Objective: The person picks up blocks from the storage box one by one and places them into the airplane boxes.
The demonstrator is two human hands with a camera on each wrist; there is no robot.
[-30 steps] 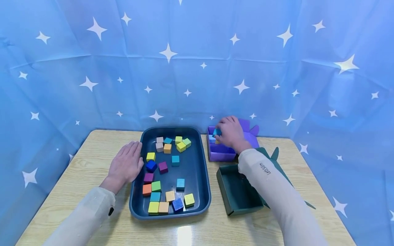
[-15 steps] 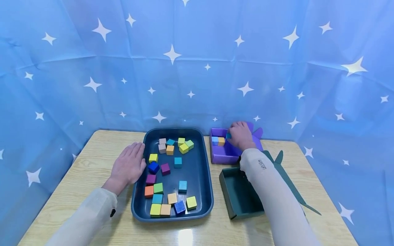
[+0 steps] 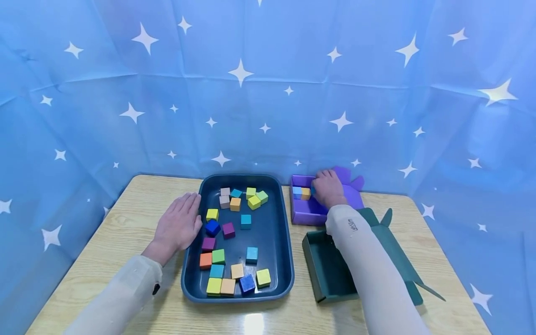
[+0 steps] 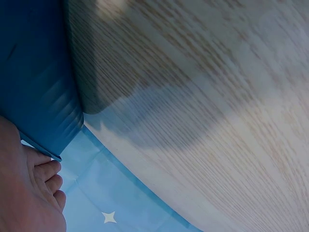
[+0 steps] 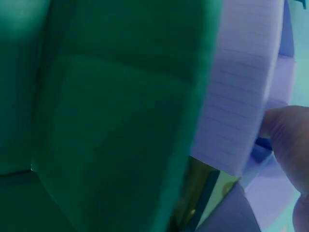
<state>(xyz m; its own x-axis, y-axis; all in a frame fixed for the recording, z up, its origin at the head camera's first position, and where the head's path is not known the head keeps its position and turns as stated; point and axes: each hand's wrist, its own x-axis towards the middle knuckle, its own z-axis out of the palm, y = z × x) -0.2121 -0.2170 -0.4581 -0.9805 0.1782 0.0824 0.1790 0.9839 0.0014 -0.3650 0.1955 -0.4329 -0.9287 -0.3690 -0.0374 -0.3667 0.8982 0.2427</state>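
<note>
Blue cloth printed with white stars formed the backdrop (image 3: 268,107) behind a pale wood-grain table (image 3: 138,214). On it, before you, lay a dark blue tray (image 3: 272,228), its floor scattered with loose cubes (image 3: 228,230) in yellow, green, orange, teal, magenta, pale pink and deep blue. Your left hand (image 3: 179,222) rested at the tray's left rim, fingers extended and close together, with no cube in its hold. To the tray's right stood two open boxes: a purple box (image 3: 308,218) at the back and a dark green box (image 3: 332,274) nearer you, its lid folded out to the right. Your right hand (image 3: 328,187) reached into the purple box, thumb and fingers drawn in to pinch a teal cube (image 3: 312,190), of which only a sliver showed; in the right wrist view your thumb (image 5: 289,140) hid most of the grip. Left of that cube, inside the same box, a light blue cube (image 3: 297,192) and an orange cube (image 3: 306,193) sat side by side. Whether the teal cube touched the box floor could not be told.
</note>
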